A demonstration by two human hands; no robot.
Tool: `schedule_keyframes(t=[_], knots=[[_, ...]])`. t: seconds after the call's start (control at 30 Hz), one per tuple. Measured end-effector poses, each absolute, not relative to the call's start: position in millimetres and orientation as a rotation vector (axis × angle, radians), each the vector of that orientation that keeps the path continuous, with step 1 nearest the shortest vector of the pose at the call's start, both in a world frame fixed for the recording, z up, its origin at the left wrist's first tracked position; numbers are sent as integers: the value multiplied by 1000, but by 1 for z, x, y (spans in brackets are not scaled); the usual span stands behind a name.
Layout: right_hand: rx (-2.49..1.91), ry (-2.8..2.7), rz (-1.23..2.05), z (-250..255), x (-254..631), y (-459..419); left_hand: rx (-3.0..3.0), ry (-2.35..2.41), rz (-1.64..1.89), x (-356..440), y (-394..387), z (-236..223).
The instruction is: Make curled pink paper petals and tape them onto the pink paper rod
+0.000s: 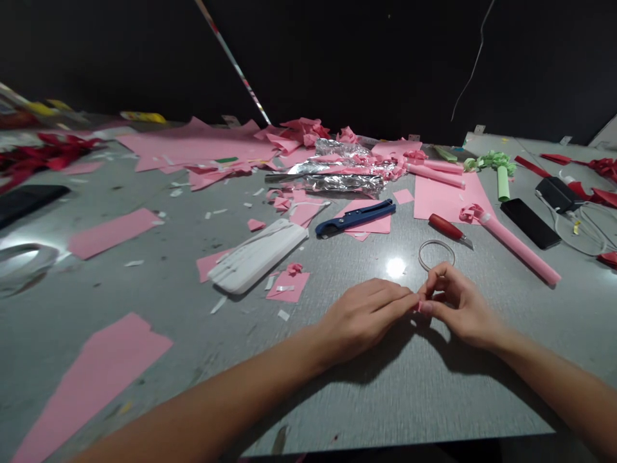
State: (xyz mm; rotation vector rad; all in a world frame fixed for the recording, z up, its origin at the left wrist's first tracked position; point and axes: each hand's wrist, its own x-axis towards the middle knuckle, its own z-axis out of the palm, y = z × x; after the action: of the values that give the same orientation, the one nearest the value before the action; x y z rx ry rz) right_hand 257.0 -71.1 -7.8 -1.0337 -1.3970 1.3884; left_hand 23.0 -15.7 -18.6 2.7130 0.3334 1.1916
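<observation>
My left hand and my right hand meet over the grey table, fingertips pinched together on a tiny pink paper piece. Both hands have their fingers closed on it. Just beyond the right hand lies a thin wire ring. A small pink paper curl rests on a pink scrap to the left of the hands.
A white flat case, a blue cutter tool, a red-handled knife, pink paper rolls, crumpled foil, a black phone, green paper and several pink paper sheets lie about the table.
</observation>
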Motion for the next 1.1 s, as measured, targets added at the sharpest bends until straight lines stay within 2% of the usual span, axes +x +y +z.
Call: schedule_keyframes(t=[0.2,0.6,0.8,1.1], knots=[[-1042,-1321,1579,-6,263,-64,2735,376,961,25,-16,-22],[-966,-1513,1263,-7,262,-62,2725,514,942,29,-12,-31],[-1010,-1724,1050,-5,263,-60,2236,666,851,29,-16,-13],[-1035,-1682,1136,-7,262,-60,1898,674,805,31,-16,-4]])
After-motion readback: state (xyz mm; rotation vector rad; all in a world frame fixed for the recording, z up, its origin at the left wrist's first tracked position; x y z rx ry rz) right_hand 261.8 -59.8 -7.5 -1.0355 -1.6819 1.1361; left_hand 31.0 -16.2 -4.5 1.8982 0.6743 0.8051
